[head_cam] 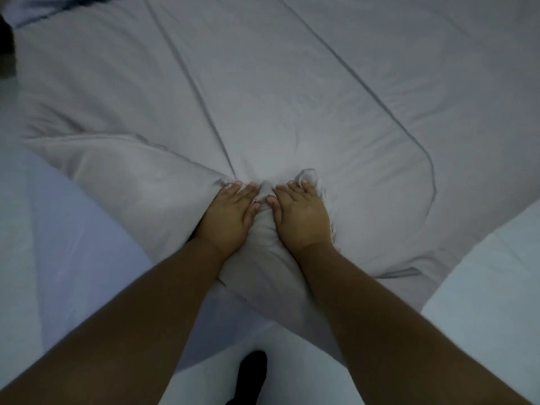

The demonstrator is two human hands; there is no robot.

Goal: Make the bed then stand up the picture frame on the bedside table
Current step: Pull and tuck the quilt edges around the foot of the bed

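Note:
A grey duvet (263, 83) lies spread over the bed and fills most of the view, with long creases running away from me. Its near corner is bunched into a ridge between my hands. My left hand (230, 211) presses and grips the fabric on the left of the ridge. On the ridge's right side, my right hand (301, 211) has its fingers curled into a raised fold. The picture frame and the bedside table are not in view.
A pale lilac sheet (73, 229) shows at the lower left under the duvet's edge. A white surface (491, 287) lies at the lower right. A dark shape, perhaps my foot (251, 372), is at the bottom centre. A dark object (5, 39) sits at the upper left edge.

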